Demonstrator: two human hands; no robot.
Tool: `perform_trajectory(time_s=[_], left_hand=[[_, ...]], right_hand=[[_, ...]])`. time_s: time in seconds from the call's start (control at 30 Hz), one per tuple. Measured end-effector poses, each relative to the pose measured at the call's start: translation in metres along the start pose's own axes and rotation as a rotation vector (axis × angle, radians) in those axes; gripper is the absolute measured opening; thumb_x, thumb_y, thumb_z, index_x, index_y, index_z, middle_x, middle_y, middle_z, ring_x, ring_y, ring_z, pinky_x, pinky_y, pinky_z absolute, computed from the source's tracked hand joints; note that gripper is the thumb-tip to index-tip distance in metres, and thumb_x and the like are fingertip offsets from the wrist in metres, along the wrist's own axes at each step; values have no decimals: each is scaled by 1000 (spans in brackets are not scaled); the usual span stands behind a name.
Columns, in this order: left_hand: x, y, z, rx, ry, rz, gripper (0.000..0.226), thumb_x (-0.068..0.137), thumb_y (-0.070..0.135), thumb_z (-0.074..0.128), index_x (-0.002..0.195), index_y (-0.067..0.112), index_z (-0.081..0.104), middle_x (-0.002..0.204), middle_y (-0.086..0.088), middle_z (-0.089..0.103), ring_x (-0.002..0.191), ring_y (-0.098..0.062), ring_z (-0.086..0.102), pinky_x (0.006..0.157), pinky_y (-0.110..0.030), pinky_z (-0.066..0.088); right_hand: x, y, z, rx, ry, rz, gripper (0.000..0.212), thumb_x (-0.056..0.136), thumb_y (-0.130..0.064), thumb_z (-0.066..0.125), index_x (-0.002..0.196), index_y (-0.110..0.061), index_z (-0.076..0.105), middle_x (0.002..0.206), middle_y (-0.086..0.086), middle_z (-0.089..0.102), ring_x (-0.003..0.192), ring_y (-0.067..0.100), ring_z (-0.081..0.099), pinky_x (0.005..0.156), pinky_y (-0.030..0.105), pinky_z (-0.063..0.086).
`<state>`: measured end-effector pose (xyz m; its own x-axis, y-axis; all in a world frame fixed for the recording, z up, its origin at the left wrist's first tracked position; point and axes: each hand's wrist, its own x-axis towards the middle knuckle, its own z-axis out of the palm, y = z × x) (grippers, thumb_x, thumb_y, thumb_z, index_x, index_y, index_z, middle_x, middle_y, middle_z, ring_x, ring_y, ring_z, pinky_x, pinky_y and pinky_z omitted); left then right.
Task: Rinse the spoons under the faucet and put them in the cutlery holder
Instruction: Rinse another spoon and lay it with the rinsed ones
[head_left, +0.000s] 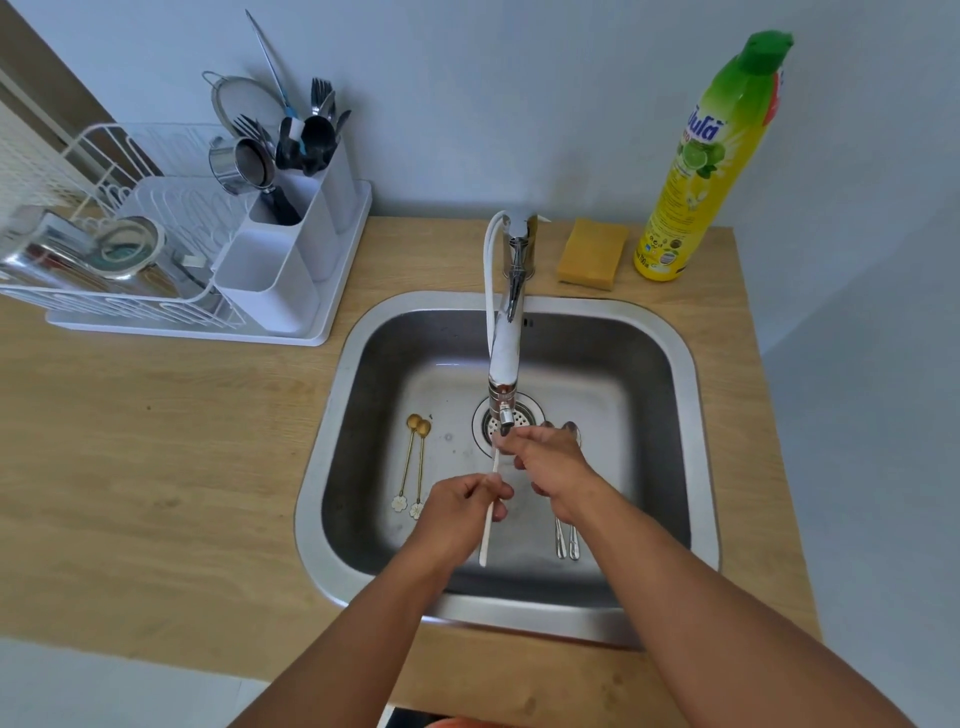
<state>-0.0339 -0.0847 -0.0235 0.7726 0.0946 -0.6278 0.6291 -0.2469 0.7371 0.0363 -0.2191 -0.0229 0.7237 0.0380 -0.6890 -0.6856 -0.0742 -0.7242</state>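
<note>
My left hand (464, 500) grips the white handle of a long spoon (489, 512) over the steel sink (691, 395). The spoon's bowl end sits right under the faucet (504, 358) spout, where my right hand (545, 460) pinches it with its fingertips. Two gold spoons with flower ends (413, 465) lie on the sink floor at the left. Two silver spoons (567, 540) lie on the right, partly hidden by my right wrist. The white cutlery holder (283, 260) stands at the back left, with forks and dark utensils in its far compartments.
A white dish rack (104, 270) with metal pots stands left of the holder on a white tray. A yellow sponge (592, 253) and a yellow-green detergent bottle (701, 171) stand behind the sink on the wooden counter (156, 467). The drain strainer (530, 415) lies below the spout.
</note>
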Motion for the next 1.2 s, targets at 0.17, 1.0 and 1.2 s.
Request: perform_trajectory(time_s=[0.17,1.0,1.2], left_hand=[[3,9,-2,-54,29,-12,34,107,34,52,91,22,79,67,7,71,73,-10,70,72,-28,53],[-21,12,-6,96,-135,12,32,107,37,50,95,27,78,81,8,78,80,2,73,81,-29,52],[-31,5,-34,338,-275,-59,31,103,20,53,90,22,82,81,5,80,76,-3,73,70,-15,50]], right_hand=[[-8,20,6,-15,-79,35,8,91,-25,77,94,-19,81,82,-9,78,80,5,68,54,14,45],[7,-14,-10,46,92,-17,11,89,-28,80,85,-19,76,73,-12,70,70,4,58,62,23,39],[6,-7,-25,130,110,11,14,94,-28,75,86,-16,78,72,-5,70,65,8,61,50,21,35]])
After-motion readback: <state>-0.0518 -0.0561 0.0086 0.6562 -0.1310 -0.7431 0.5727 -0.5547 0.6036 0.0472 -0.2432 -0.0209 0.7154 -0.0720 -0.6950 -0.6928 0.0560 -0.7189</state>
